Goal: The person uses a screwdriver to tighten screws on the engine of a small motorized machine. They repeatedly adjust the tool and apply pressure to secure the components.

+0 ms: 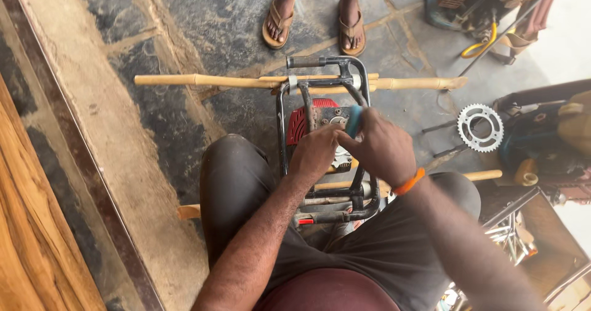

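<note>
Wooden pole [203,80]: lies across the stone floor, far of the frame.
Left hand [315,153]: fingers pinched on the red engine [306,121] inside the black metal frame [281,126], between the knees.
Right hand [381,148]: clamped on a teal handle [354,120], touching the left.
Sprocket [480,127]: right, on the floor.

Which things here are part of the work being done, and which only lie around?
In use:
left hand
right hand
red engine
black frame
blue-handled tool

Lying about:
sprocket
yellow hose
another person's sandalled feet
</note>
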A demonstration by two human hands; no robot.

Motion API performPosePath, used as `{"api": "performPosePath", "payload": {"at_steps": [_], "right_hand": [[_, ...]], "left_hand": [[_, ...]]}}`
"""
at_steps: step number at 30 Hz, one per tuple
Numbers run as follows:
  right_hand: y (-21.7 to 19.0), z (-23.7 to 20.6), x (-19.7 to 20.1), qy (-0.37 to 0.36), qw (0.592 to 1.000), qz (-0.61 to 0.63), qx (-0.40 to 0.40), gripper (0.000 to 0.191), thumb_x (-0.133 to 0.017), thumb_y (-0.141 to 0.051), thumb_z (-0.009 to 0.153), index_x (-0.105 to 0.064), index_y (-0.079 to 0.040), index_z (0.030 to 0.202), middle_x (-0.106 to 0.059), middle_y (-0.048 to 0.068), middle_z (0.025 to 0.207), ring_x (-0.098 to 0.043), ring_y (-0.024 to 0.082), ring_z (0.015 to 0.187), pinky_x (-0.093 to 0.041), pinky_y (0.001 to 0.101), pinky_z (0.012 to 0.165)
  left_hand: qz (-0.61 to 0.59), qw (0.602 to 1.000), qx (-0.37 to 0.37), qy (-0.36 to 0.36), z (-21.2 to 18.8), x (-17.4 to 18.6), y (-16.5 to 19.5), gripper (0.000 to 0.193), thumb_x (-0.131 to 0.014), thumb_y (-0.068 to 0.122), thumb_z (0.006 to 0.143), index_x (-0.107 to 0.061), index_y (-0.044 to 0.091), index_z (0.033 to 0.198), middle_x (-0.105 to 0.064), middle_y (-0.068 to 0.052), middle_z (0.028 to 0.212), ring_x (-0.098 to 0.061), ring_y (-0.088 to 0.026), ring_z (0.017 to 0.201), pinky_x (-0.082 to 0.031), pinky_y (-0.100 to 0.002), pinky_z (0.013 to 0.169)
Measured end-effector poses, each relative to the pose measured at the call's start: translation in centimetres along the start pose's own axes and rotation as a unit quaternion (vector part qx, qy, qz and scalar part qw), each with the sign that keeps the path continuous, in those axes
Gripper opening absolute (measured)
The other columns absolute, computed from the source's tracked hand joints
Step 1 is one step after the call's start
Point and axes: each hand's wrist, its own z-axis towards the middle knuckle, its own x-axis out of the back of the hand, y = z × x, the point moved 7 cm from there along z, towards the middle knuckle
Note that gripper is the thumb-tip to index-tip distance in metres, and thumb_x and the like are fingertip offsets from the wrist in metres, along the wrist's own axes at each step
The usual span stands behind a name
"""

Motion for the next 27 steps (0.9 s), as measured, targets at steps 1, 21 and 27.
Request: {"api": "performPosePath", "payload": {"at_steps": [1,21,27], "right_hand": [[-1.7,0.4,0.7,0.004,0.992,-0.016,0.123,0.040,-0.070,-0.031,0.088,-0.062,-0.010,0.121,-0.071,0.015,0.120,-0.068,0.034,0.115,-0.053,0.0455,0.097],[-5.7,-2.5,3.5,0.200,0.813,-0.075,0.542,0.031,-0.068,-0.015,0.079,-0.064,-0.020,0.109,-0.075,0.005,0.112,-0.076,0.035,0.103,-0.058,0.0487,0.082],[-2.7,-0.6,4.3,0.139,0.963,0.010,0.232,0.026,-0.068,-0.017,0.100,-0.068,-0.012,0.125,-0.070,0.008,0.123,-0.073,0.032,0.101,-0.057,0.0459,0.085]], "left_hand": [[0.023,0.998,0.037,-0.038,0.0,-0.5,-0.5,0.021,-0.055,0.023,0.108,-0.064,0.009,0.122,-0.074,-0.012,0.106,-0.075,-0.028,0.098,-0.063,-0.043,0.088],[0.073,0.997,0.022,-0.020,0.6,-0.8,-0.9,0.036,-0.069,0.024,0.091,-0.061,0.011,0.123,-0.071,-0.012,0.092,-0.074,-0.027,0.078,-0.064,-0.041,0.074],[0.051,0.998,-0.022,0.015,0.4,-1.0,-1.4,0.017,-0.060,0.019,0.103,-0.066,0.009,0.114,-0.073,-0.011,0.090,-0.076,-0.024,0.083,-0.064,-0.041,0.077]]}}
